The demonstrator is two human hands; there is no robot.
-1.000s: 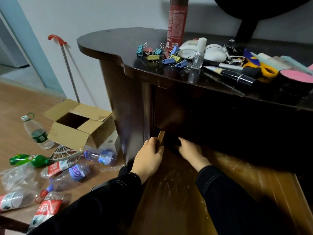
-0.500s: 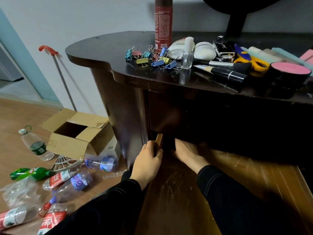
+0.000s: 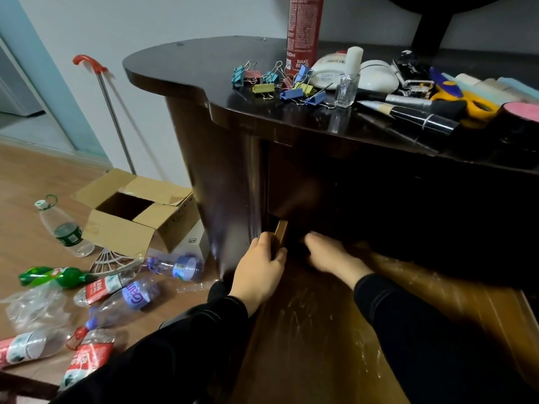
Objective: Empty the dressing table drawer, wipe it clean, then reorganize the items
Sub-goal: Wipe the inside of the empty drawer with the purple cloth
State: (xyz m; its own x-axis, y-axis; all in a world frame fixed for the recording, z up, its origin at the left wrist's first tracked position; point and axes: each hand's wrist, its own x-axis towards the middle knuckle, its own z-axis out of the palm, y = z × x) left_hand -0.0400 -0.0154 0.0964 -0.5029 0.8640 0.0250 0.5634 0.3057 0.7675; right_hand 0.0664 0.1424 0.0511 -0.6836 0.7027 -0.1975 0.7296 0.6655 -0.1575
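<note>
Drawer (image 3: 320,330) open, left hand (image 3: 259,269) gripping its left edge, right hand (image 3: 329,255) inside.

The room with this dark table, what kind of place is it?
Probably a bedroom at home. The dressing table holds make-up things like a nail polish bottle and a spray can, and a cardboard box and plastic bottles lie on the wooden floor.

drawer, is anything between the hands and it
Nothing visible does. The left hand grips the side wall of the drawer, and the right hand reaches inside it under the tabletop.
</note>
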